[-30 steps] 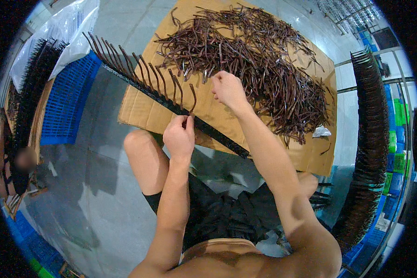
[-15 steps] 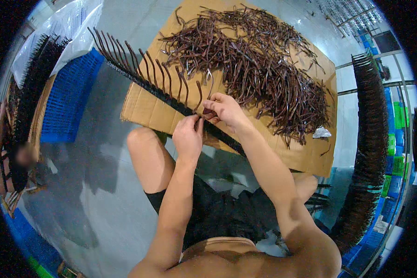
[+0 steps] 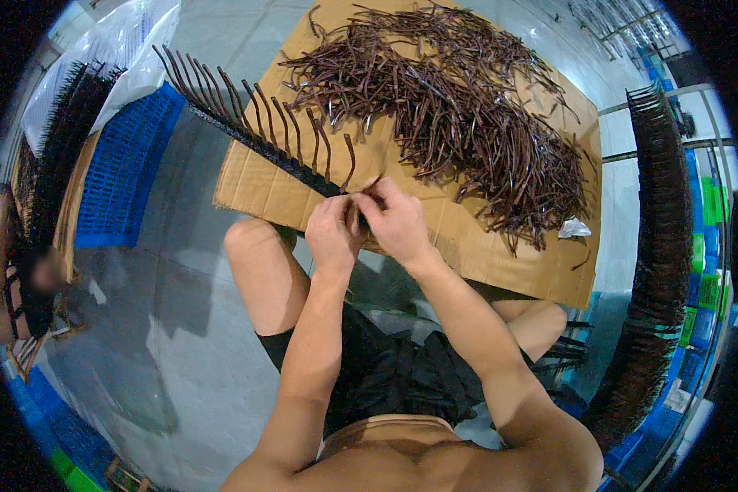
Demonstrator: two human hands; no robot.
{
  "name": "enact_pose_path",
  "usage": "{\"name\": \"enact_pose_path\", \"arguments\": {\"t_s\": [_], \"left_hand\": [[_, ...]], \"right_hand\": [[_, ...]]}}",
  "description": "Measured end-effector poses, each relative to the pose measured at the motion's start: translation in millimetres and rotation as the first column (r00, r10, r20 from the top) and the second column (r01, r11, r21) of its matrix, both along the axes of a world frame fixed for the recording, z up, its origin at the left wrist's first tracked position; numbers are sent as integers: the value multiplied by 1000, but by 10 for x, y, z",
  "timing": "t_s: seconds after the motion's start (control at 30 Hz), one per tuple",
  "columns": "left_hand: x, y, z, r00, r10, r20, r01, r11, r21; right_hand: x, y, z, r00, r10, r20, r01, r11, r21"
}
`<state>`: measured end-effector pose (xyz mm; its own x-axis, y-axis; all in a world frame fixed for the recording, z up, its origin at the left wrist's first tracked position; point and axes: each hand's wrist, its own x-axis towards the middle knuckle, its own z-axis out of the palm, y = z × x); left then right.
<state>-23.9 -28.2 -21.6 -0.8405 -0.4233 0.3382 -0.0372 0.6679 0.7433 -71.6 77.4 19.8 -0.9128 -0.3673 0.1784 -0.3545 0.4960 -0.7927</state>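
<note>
A long black bar (image 3: 262, 146) slants across the near left part of the cardboard, with a row of curved dark-brown strips (image 3: 316, 139) standing up from it. My left hand (image 3: 334, 234) is closed around the bar at the near end of that row, its fingertips pressed together. Right beside it, my right hand (image 3: 398, 217) pinches a brown strip against the bar; only a bit of its tip shows above the fingers. The fingers hide where strip and bar meet. Beyond my hands lies a large heap of loose brown strips (image 3: 459, 131).
Under the heap is a flat cardboard sheet (image 3: 254, 184), with a small white scrap (image 3: 574, 228) near its right side. A blue crate (image 3: 127, 164) and bristly black bars (image 3: 66, 156) stand left. A tall row of dark strips (image 3: 660, 213) stands right, before stacked coloured boxes.
My right hand has come down and closer to my left, bringing the brown strip to the bar. My left hand stays almost in place on the bar.
</note>
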Motion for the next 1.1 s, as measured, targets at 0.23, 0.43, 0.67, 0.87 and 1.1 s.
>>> {"name": "enact_pose_path", "arguments": {"t_s": [0.23, 0.43, 0.67, 0.87, 1.1], "left_hand": [[-6, -25, 156, 969, 167, 181, -183, 980, 74], [-4, 3, 159, 974, 62, 219, -111, 969, 220], [22, 82, 53, 995, -15, 103, 0, 989, 148], [14, 54, 24, 995, 8, 100, -22, 990, 138], [3, 64, 60, 990, 19, 138, -41, 986, 159]], "right_hand": [[-679, 87, 143, 983, 159, 96, -176, 963, 205], [-1478, -360, -124, 988, 51, -146, 41, 826, 562], [-1548, -372, -278, 918, 295, -263, -3, 670, 743], [-1247, -30, -133, 817, 476, -326, -134, 707, 694], [-705, 397, -112, 948, 164, -271, -87, 957, 276]]}}
